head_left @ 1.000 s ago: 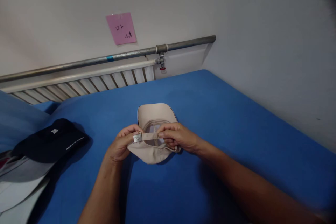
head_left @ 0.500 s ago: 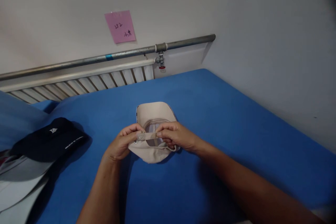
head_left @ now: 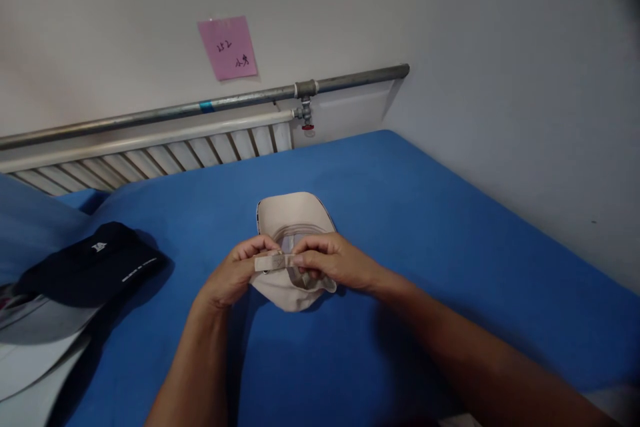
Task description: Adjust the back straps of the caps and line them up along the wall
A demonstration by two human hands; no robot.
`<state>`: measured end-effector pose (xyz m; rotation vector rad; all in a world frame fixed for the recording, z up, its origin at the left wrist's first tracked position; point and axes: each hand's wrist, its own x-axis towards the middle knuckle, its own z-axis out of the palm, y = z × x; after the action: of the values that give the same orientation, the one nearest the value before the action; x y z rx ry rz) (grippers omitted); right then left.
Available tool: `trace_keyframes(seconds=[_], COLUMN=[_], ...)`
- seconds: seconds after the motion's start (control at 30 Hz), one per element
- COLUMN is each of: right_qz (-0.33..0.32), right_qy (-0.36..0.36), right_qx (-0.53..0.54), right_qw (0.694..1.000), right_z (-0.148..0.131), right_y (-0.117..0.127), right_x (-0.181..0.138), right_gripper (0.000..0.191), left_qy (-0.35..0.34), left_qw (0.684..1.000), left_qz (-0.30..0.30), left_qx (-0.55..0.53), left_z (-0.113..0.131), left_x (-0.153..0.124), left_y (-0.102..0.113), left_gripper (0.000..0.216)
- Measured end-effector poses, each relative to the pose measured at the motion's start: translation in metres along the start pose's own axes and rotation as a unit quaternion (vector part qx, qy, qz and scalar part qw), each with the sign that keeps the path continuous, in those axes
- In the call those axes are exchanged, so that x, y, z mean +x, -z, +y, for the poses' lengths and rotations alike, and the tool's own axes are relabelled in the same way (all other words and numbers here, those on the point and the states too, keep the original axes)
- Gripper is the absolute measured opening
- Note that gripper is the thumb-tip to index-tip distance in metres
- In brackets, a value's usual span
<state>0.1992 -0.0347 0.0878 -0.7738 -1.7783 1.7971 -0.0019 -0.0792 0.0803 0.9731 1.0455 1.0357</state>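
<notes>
Now nearer together: left hand (head_left: 234, 275), right hand (head_left: 336, 263) on cap strap (head_left: 273, 261).

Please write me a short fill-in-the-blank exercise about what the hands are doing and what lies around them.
1. The left hand and the right hand pinch the adjusting strap of a ____ cap.
2. That cap lies on a ____ surface.
3. A dark cap lies on the person's ____ side.
4. The note stuck to the wall is ____.
Missing words: beige, blue, left, pink.
</notes>
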Motion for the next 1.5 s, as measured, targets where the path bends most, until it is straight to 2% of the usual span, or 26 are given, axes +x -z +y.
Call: trace_keyframes(seconds=[0.5,0.67,0.77,0.9,1.07,1.13,1.27,1.33,1.43,1.5], right_qz=[0.004,0.006,0.01,0.009,0.048,0.054,0.059,0.043,-0.02,-0.042], right_qy=[-0.002,0.028,0.05,0.027,0.037,0.043,0.054,0.039,-0.002,-0.012], right_qx=[0.03,0.035,0.05,0.082,0.093,0.087,0.07,0.065,0.059,0.051], right_qw=[1.0,0.999,0.997,0.996,0.994,0.994,0.994,0.996,0.998,0.998], right_z=[0.002,-0.001,-0.004,-0.004,0.0,0.0,0.0,-0.001,-0.003,-0.003], right_y=[-0.005,-0.004,-0.005,-0.006,-0.003,-0.003,-0.003,-0.002,0.001,0.002], right_x=[0.001,-0.001,-0.003,-0.003,0.0,0.0,-0.001,-0.002,-0.003,-0.004], right_gripper=[0.011,0.008,0.021,0.026,0.025,0.025,0.024,0.023,0.013,0.014], left_qy=[0.006,-0.002,-0.015,-0.037,-0.054,-0.048,-0.028,-0.03,-0.03,-0.024], left_qw=[1.0,1.0,0.999,0.995,0.997,0.993,0.979,0.981,0.985,0.986], left_qz=[-0.007,-0.012,-0.019,-0.031,-0.028,-0.054,-0.108,-0.107,-0.096,-0.095], left_qx=[0.02,0.029,0.04,0.082,0.054,0.089,0.168,0.156,0.144,0.135], left_z=[-0.003,0.0,0.001,0.001,0.003,0.004,0.007,0.007,0.009,0.009], left_x=[0.0,-0.001,-0.002,-0.004,-0.004,-0.005,-0.007,-0.009,-0.01,-0.011], left_y=[-0.003,-0.008,-0.011,-0.009,-0.002,-0.001,-0.003,-0.005,-0.008,-0.009], left_gripper=[0.024,0.026,0.026,0.025,0.051,0.046,0.019,0.018,0.019,0.02])
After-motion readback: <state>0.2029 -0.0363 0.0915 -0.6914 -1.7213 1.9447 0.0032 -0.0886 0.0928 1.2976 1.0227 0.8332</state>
